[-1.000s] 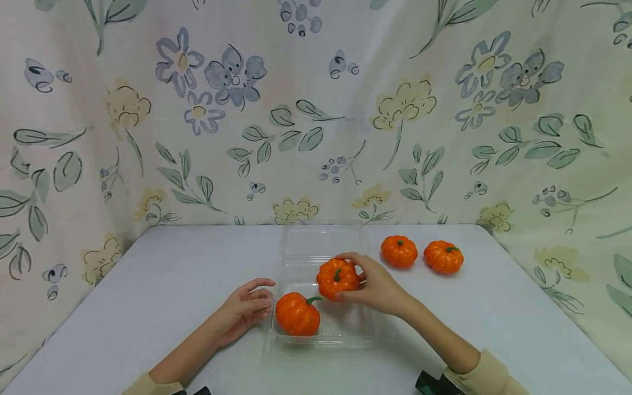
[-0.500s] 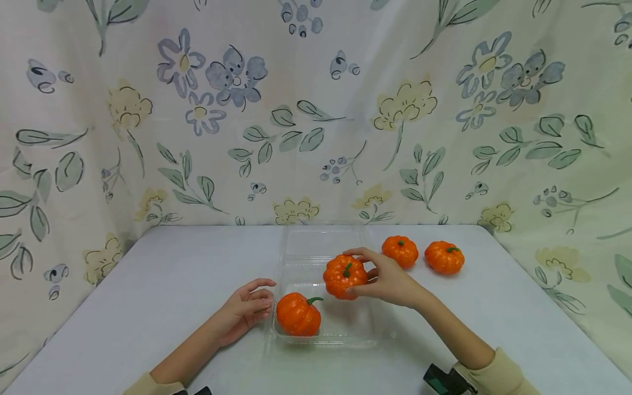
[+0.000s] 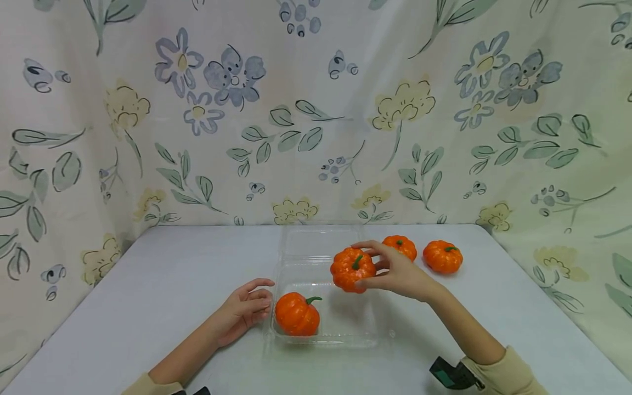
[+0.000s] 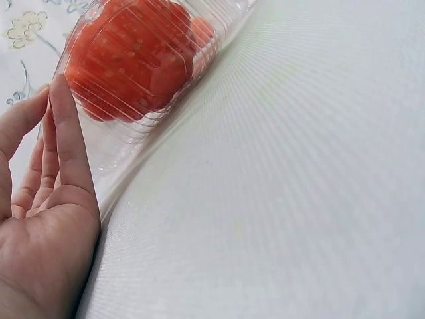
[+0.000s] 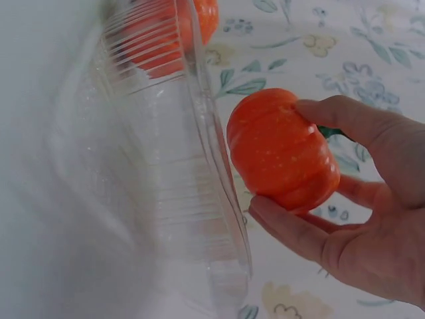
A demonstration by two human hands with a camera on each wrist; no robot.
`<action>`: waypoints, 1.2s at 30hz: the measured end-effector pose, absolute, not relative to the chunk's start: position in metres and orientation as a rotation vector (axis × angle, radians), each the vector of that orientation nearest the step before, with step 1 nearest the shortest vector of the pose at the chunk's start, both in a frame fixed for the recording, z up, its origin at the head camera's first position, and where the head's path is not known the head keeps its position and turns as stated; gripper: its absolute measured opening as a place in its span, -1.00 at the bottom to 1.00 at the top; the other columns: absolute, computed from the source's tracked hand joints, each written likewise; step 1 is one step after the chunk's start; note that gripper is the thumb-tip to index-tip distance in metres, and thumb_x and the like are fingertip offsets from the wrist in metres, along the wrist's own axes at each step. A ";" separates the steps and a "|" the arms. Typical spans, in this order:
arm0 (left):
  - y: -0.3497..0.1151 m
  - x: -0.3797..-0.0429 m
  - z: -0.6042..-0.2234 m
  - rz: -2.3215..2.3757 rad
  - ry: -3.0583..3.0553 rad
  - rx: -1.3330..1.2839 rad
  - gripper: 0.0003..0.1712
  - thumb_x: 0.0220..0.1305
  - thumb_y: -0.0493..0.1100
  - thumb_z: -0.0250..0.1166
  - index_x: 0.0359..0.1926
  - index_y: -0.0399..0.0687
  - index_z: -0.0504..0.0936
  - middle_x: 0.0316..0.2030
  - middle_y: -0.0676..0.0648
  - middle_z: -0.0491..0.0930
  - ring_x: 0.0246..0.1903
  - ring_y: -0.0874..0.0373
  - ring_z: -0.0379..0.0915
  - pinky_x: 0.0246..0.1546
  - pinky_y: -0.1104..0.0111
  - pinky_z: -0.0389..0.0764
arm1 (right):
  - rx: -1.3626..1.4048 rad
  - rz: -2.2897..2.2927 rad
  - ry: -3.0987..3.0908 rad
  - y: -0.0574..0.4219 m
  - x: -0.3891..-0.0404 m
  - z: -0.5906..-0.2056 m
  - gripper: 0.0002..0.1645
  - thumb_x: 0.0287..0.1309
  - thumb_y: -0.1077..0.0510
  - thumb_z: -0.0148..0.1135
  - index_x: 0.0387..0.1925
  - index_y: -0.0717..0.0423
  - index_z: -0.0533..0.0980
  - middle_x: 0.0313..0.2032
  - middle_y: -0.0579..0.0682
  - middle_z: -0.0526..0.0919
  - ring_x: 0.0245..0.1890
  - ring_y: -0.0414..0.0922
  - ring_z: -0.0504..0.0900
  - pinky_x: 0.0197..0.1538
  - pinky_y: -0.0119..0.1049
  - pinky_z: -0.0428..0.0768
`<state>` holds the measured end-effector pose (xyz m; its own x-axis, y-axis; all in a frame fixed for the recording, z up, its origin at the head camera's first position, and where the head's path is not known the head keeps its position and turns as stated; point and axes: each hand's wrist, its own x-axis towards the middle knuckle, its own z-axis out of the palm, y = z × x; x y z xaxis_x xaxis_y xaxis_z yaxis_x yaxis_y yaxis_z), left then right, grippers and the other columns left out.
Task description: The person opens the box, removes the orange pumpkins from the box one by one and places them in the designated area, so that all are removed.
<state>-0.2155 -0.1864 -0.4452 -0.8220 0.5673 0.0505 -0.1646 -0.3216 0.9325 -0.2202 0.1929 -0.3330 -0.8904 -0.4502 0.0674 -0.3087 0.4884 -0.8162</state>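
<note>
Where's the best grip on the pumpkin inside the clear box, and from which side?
Take the pumpkin around its rounded body, probably from above and the right: it sits in the near-left corner of the clear box, walls close on those sides. The stem looks too thin to use.

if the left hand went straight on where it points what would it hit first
The left hand would likely meet the clear container first, at its left wall; whether they touch now is unclear.
</note>
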 end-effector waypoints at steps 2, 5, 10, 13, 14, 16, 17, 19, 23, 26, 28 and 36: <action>-0.187 -0.216 -0.445 2.170 1.474 0.514 -0.65 0.58 -0.39 0.09 0.17 0.10 0.53 -0.18 0.11 0.64 -0.26 0.32 0.66 -0.07 0.51 0.71 | -0.667 -1.371 2.569 0.195 -0.220 -0.332 -0.18 0.20 0.10 0.55 0.43 0.04 0.41 0.28 0.23 0.54 0.07 0.04 0.67 0.11 -0.10 0.75; -0.187 -0.216 -0.445 2.166 1.481 0.510 -0.65 0.58 -0.39 0.08 0.18 0.10 0.52 -0.17 0.11 0.64 -0.25 0.32 0.65 -0.06 0.51 0.71 | -0.665 -1.370 2.569 0.199 -0.220 -0.331 -0.19 0.20 0.10 0.55 0.44 0.02 0.41 0.28 0.22 0.54 0.09 0.06 0.67 0.12 -0.12 0.75; -0.187 -0.216 -0.445 2.166 1.484 0.513 -0.65 0.58 -0.39 0.08 0.19 0.09 0.51 -0.17 0.10 0.64 -0.25 0.32 0.66 -0.06 0.51 0.72 | -0.645 -1.362 2.579 0.204 -0.221 -0.330 -0.20 0.21 0.08 0.54 0.43 -0.02 0.42 0.30 0.22 0.54 0.15 0.14 0.67 0.15 -0.07 0.74; -0.187 -0.216 -0.446 2.169 1.478 0.517 -0.65 0.58 -0.39 0.08 0.19 0.08 0.51 -0.17 0.10 0.64 -0.25 0.31 0.66 -0.06 0.50 0.72 | -0.621 -1.370 2.572 0.208 -0.221 -0.328 -0.21 0.22 0.07 0.54 0.43 -0.02 0.42 0.33 0.24 0.51 0.19 0.19 0.65 0.15 -0.04 0.74; -0.187 -0.216 -0.446 2.170 1.475 0.519 -0.65 0.58 -0.39 0.08 0.19 0.08 0.51 -0.17 0.10 0.64 -0.25 0.31 0.66 -0.06 0.50 0.72 | -0.614 -1.373 2.570 0.209 -0.220 -0.327 -0.21 0.21 0.06 0.54 0.43 -0.03 0.43 0.34 0.24 0.50 0.21 0.20 0.64 0.16 -0.04 0.74; -0.187 -0.216 -0.446 2.173 1.470 0.522 -0.65 0.58 -0.40 0.08 0.19 0.08 0.51 -0.17 0.10 0.65 -0.25 0.31 0.66 -0.06 0.50 0.72 | -0.611 -1.383 2.556 0.211 -0.220 -0.326 -0.21 0.21 0.05 0.55 0.42 -0.03 0.43 0.36 0.25 0.47 0.21 0.20 0.64 0.16 -0.04 0.73; -0.187 -0.216 -0.446 2.174 1.468 0.522 -0.65 0.58 -0.40 0.08 0.19 0.08 0.51 -0.17 0.10 0.65 -0.25 0.31 0.66 -0.06 0.50 0.72 | -0.611 -1.387 2.553 0.212 -0.220 -0.326 -0.21 0.21 0.05 0.55 0.42 -0.03 0.43 0.37 0.26 0.45 0.22 0.20 0.64 0.16 -0.05 0.73; -0.187 -0.216 -0.446 2.173 1.470 0.519 -0.65 0.58 -0.40 0.08 0.19 0.08 0.51 -0.17 0.10 0.64 -0.25 0.31 0.66 -0.06 0.50 0.72 | -0.609 -1.385 2.554 0.215 -0.220 -0.325 -0.21 0.20 0.02 0.56 0.41 -0.05 0.44 0.38 0.24 0.43 0.23 0.20 0.63 0.17 -0.06 0.72; -0.187 -0.216 -0.445 2.169 1.484 0.500 -0.66 0.58 -0.38 0.10 0.19 0.09 0.51 -0.16 0.10 0.64 -0.25 0.31 0.65 -0.06 0.50 0.72 | -0.624 -1.369 2.569 0.222 -0.221 -0.323 -0.20 0.20 0.00 0.56 0.41 -0.04 0.44 0.39 0.24 0.42 0.28 0.24 0.58 0.20 -0.05 0.71; -0.187 -0.215 -0.444 2.167 1.493 0.492 -0.66 0.57 -0.38 0.11 0.19 0.09 0.52 -0.17 0.10 0.63 -0.26 0.30 0.65 -0.06 0.50 0.72 | -0.632 -1.360 2.575 0.227 -0.223 -0.323 -0.20 0.20 0.00 0.55 0.42 -0.03 0.43 0.38 0.23 0.45 0.34 0.30 0.51 0.22 -0.01 0.70; -0.187 -0.215 -0.444 2.168 1.493 0.495 -0.66 0.57 -0.38 0.11 0.18 0.09 0.52 -0.17 0.10 0.63 -0.26 0.31 0.65 -0.06 0.50 0.72 | -0.636 -1.350 2.579 0.230 -0.225 -0.323 -0.20 0.20 0.00 0.55 0.42 -0.04 0.43 0.37 0.20 0.47 0.37 0.32 0.47 0.22 0.01 0.70; -0.187 -0.215 -0.445 2.171 1.485 0.503 -0.65 0.57 -0.39 0.10 0.18 0.09 0.52 -0.17 0.10 0.63 -0.25 0.31 0.66 -0.06 0.50 0.72 | -0.666 -1.335 2.568 0.241 -0.229 -0.322 -0.21 0.23 0.02 0.52 0.44 -0.03 0.42 0.32 0.13 0.56 0.38 0.30 0.45 0.29 0.07 0.64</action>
